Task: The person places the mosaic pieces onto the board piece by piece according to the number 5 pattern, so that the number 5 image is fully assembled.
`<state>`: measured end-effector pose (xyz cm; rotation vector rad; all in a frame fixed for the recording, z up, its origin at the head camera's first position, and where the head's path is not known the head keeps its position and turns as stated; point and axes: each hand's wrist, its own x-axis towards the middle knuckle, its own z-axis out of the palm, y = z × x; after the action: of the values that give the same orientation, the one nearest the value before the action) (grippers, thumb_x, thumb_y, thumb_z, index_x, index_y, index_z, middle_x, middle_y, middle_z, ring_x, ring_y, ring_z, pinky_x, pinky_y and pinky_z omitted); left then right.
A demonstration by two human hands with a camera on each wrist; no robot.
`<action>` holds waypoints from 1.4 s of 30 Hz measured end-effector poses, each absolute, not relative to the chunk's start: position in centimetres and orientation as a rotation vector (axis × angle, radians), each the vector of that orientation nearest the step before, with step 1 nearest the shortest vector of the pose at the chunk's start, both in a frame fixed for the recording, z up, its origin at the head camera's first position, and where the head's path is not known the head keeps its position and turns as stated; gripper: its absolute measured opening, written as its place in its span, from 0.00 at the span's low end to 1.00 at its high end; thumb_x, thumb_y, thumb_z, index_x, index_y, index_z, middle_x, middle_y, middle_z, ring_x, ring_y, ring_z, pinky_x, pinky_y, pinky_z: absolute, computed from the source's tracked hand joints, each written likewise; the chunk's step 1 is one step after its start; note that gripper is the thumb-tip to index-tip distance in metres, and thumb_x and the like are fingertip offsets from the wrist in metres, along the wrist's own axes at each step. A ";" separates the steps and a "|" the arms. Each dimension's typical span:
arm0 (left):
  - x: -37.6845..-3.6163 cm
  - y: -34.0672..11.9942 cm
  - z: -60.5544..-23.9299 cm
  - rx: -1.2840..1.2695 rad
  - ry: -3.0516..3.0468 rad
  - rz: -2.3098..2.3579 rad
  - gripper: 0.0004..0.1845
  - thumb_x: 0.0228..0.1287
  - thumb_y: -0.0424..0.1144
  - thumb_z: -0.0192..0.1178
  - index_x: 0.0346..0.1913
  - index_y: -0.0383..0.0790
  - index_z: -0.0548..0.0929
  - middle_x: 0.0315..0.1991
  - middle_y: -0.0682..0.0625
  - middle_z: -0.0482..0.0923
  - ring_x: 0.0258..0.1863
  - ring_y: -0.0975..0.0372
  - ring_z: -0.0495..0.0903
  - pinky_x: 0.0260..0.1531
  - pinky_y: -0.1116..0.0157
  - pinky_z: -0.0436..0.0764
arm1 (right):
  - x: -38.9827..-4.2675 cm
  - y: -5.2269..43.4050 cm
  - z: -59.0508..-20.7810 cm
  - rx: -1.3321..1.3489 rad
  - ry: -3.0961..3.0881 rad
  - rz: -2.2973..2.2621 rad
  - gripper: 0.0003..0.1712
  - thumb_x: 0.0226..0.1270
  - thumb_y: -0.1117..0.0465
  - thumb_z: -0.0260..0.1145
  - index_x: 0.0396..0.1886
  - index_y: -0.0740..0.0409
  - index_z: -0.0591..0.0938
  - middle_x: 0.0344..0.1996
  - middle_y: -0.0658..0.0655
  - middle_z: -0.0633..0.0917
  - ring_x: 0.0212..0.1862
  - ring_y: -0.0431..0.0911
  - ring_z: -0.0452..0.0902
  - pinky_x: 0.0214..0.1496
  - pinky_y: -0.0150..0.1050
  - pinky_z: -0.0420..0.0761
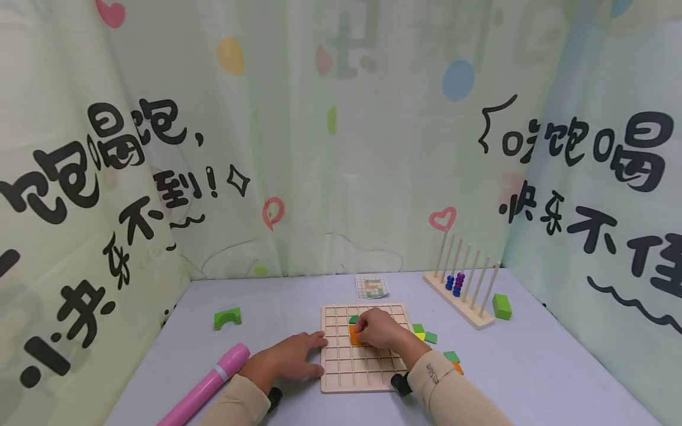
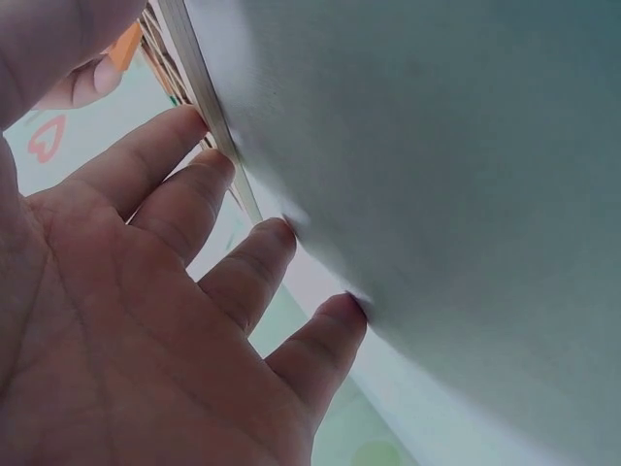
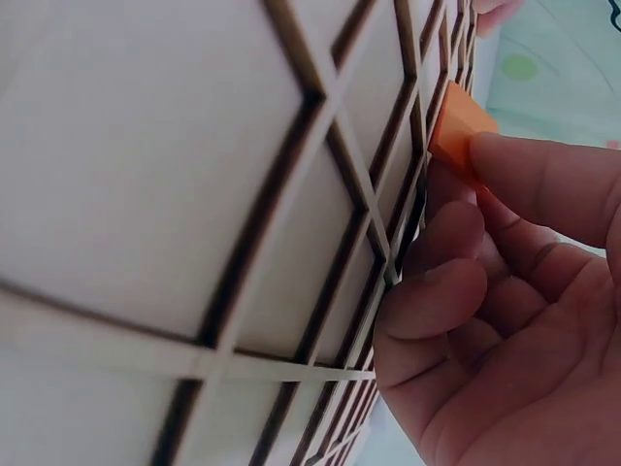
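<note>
A: What is the right hand doing?

B: It pinches an orange tile between thumb and fingers, the others curled in, and holds it against the grid board. The hand covers most of the tile; only its left corner shows from the head view, and one corner from the right wrist.

A: And the left hand?

B: Flat on the table, fingers straight and spread, holding nothing. Its fingertips touch the board's left edge.

A: Anything else in the board?

B: A green piece peeks out just above the right hand, mostly hidden. I cannot tell which cells it fills.

A: Around the board?

B: Loose green, yellow and orange tiles lie just to its right, partly behind the right sleeve. A pattern card lies beyond the board, its print too small to read. A peg rack with blue and purple beads stands far right, a green block beside it. A green arch sits well left, and a pink tube runs off the bottom edge.
</note>
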<state>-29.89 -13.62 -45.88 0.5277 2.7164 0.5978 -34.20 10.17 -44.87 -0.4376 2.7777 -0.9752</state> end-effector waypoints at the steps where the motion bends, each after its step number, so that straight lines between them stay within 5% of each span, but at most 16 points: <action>1: -29.9 -13.6 -45.9 0.525 2.715 0.599 0.34 0.63 0.51 0.71 0.73 0.52 0.76 0.78 0.55 0.66 0.79 0.46 0.62 0.75 0.41 0.64 | -34.2 10.1 -44.9 -0.432 2.778 -0.967 0.05 0.64 0.70 0.70 0.31 0.59 0.84 0.28 0.50 0.80 0.33 0.45 0.73 0.37 0.37 0.73; 25: -30.1 -13.4 -46.1 0.483 2.707 0.611 0.35 0.63 0.51 0.71 0.73 0.53 0.76 0.79 0.56 0.66 0.79 0.47 0.63 0.75 0.41 0.65 | -33.9 10.1 -45.0 -0.386 2.868 -0.816 0.05 0.62 0.65 0.74 0.32 0.53 0.85 0.30 0.50 0.81 0.35 0.47 0.73 0.37 0.40 0.74; 42: -30.0 -13.6 -45.9 0.599 2.721 0.571 0.35 0.63 0.51 0.69 0.73 0.48 0.76 0.79 0.52 0.66 0.78 0.46 0.64 0.76 0.44 0.65 | -31.9 18.2 -44.9 -0.297 2.812 -1.070 0.03 0.67 0.63 0.72 0.35 0.55 0.85 0.29 0.51 0.81 0.31 0.44 0.74 0.33 0.38 0.76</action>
<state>-30.02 -13.63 -45.93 0.5993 2.7211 0.5714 -31.93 18.24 -44.89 -0.2969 2.8120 -1.0701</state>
